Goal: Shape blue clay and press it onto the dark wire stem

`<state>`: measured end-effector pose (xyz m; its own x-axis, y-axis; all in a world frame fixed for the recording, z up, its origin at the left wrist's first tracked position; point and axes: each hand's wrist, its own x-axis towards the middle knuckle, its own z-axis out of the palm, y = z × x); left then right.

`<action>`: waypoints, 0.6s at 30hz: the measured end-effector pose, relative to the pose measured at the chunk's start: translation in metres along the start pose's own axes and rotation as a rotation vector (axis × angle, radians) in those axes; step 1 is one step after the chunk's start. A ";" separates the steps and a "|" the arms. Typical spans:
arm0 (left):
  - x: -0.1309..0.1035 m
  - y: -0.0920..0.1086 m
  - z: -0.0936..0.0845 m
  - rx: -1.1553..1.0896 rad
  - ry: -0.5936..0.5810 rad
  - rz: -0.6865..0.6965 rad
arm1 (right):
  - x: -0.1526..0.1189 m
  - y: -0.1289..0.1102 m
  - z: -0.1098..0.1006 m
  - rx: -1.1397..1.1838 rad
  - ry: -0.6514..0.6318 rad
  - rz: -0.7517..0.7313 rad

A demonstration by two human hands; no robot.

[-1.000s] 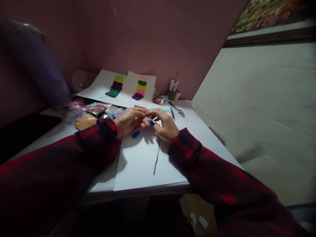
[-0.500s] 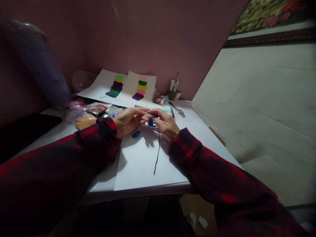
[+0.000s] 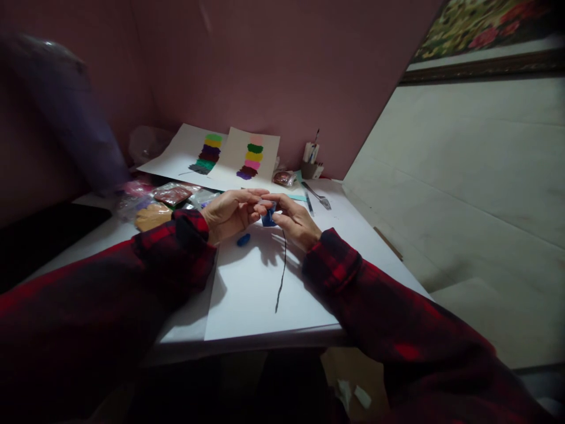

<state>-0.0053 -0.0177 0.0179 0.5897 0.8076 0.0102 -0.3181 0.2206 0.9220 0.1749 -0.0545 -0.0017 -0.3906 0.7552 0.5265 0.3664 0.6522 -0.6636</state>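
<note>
Both forearms in red plaid sleeves angled inward over white sheet (image 3: 260, 294) w/ black line (image 3: 281, 277). Small blue lump (image 3: 243, 239) on sheet, just below left hand (image 3: 229, 213). Left hand + right hand (image 3: 296, 221) meet fingertip to fingertip, pinching blue clay piece (image 3: 268, 215) between them, above sheet. Vs 1 s ago: clay more exposed, right hand slightly raised. Beyond: clay bags (image 3: 173, 194), color swatch cards (image 3: 252, 156), fork (image 3: 318, 196).

Dim room: mauve wall (image 3: 273, 70) behind white table (image 3: 353, 235), framed floral picture (image 3: 485, 23) at right.

Blue lump (image 3: 268, 217) partly hidden by fingers (image 3: 260, 207); purple shape (image 3: 66, 112) blurred, cut by left edge.
</note>
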 end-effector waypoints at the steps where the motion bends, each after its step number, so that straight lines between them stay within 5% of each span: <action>1: 0.000 0.000 0.000 -0.053 0.024 -0.011 | 0.000 -0.001 0.000 0.003 -0.017 0.022; 5: -0.002 0.000 0.004 -0.130 0.038 -0.048 | -0.001 -0.004 0.004 -0.074 0.019 0.074; 10: -0.003 -0.003 0.006 -0.005 -0.058 -0.050 | -0.001 0.000 0.010 -0.144 0.114 0.097; 18: -0.005 -0.005 0.007 0.101 -0.036 -0.022 | 0.002 0.008 0.009 -0.105 0.219 0.200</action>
<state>-0.0012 -0.0263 0.0163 0.6226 0.7826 0.0019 -0.2292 0.1801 0.9566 0.1698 -0.0487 -0.0106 -0.1153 0.8580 0.5006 0.5077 0.4840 -0.7127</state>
